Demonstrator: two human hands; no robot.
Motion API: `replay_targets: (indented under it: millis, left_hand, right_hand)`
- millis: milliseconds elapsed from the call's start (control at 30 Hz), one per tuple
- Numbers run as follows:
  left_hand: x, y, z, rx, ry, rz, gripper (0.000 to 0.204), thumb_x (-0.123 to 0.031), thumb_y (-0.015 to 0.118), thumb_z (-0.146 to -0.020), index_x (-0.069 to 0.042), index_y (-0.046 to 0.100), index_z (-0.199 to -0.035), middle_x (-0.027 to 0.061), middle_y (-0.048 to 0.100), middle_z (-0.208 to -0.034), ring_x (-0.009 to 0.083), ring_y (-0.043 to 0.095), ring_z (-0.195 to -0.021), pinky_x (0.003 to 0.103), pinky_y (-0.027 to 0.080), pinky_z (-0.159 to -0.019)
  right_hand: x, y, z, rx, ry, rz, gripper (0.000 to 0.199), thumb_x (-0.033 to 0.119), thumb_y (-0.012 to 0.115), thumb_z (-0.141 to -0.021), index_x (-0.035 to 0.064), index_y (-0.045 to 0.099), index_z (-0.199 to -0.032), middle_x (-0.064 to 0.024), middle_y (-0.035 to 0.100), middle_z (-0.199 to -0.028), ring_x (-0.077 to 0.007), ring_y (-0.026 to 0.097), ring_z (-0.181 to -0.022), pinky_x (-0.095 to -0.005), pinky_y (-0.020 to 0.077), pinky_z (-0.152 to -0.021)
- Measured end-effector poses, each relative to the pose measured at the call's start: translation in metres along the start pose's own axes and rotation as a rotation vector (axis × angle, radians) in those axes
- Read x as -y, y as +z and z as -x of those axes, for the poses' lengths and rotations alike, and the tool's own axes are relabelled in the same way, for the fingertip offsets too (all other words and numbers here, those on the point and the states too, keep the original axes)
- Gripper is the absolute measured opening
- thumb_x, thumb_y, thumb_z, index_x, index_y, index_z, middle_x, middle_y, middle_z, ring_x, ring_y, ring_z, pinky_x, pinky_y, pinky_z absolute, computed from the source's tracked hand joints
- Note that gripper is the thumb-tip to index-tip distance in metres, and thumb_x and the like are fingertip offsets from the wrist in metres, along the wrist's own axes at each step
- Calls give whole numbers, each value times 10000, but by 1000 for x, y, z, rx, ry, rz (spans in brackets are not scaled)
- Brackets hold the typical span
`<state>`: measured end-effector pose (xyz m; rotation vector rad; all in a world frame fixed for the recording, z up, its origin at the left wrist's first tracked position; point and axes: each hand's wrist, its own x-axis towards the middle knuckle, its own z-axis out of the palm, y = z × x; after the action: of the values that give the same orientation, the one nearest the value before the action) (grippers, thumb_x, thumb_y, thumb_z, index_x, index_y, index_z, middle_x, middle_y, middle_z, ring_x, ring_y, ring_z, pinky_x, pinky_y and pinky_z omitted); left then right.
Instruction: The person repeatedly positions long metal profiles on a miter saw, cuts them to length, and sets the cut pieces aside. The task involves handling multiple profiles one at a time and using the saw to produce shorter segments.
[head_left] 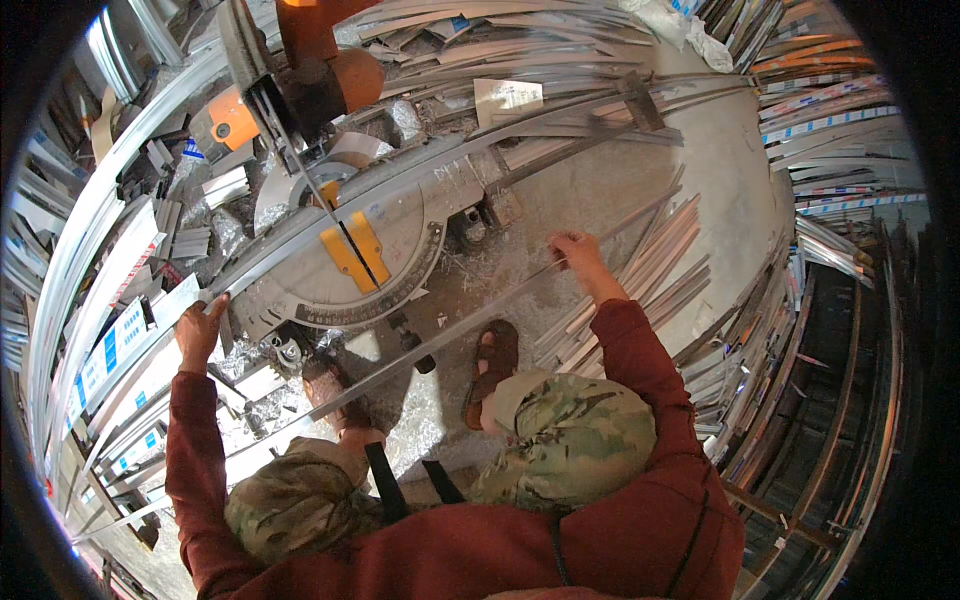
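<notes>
Down low, two knees in camouflage trousers [575, 440], squatting on the floor [600, 190], feet in brown sandals [492, 368]. Red sleeves reaching out on both sides. Right hand [578, 255] pinching a long thin metal strip [450, 335], fingers closed around its far part. The strip runs slanting across, from the right hand down past the sandals toward the lower left. Left hand [203, 325] resting on a wide silver metal bar [300, 235], fingers curled over its edge, right beside the round saw base [340, 270]. The bar lies across the base under the raised blade [290, 130], over the yellow slot plate [355, 250]. Best to press that bar flat and snug, keep fingers well away from the blade line, and hold the thin strip steady and clear. Farther off, piles of silver metal strips [640, 285] all around.
</notes>
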<state>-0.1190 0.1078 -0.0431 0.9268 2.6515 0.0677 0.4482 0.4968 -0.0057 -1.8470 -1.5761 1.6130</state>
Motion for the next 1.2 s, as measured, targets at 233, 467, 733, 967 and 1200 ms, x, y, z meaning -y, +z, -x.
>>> replay_targets:
  millis: [233, 467, 733, 967, 1200]
  left_hand:
    - [-18, -1, 2, 27, -6, 189, 762, -716, 609, -793, 35, 717, -866, 257, 691, -836, 389, 685, -839, 460, 498, -771]
    - [-54, -3, -11, 114, 3, 64, 892, -823, 507, -772, 39, 711, -882, 259, 700, -883, 403, 688, -912, 473, 521, -807]
    - [-48, -7, 2, 50, 21, 50, 861, -788, 514, -796, 39, 721, -910, 266, 697, -904, 414, 681, -905, 474, 513, -804]
    - [-48, -6, 0, 90, -21, 79, 856, -820, 511, -770, -15, 727, -964, 220, 715, -948, 380, 684, -956, 460, 496, -858]
    - [-50, -6, 3, 28, 29, 116, 856, -808, 508, -785, 14, 728, -881, 245, 705, -893, 398, 687, -899, 474, 510, -813]
  right_hand:
    - [182, -32, 9, -551, -691, 456, 382, 307, 615, -919, -24, 649, -1106, -133, 695, -953, -230, 643, -869, -370, 498, -804]
    - [434, 111, 87, -249, -1596, 645, 584, 518, 422, -987, 1, 634, -1160, -220, 636, -1188, -337, 598, -1109, -404, 448, -941]
    - [380, 146, 132, -76, -1535, 983, 595, 561, 525, -936, 38, 655, -1188, -178, 693, -1049, -286, 659, -983, -372, 486, -866]
    - [311, 132, 175, 202, -1076, 1233, 573, 589, 577, -850, 43, 674, -993, -204, 667, -819, -390, 650, -787, -470, 505, -718]
    - [270, 134, 182, 56, -1378, 1056, 415, 428, 680, -796, 17, 677, -851, -166, 658, -736, -359, 640, -716, -431, 516, -687]
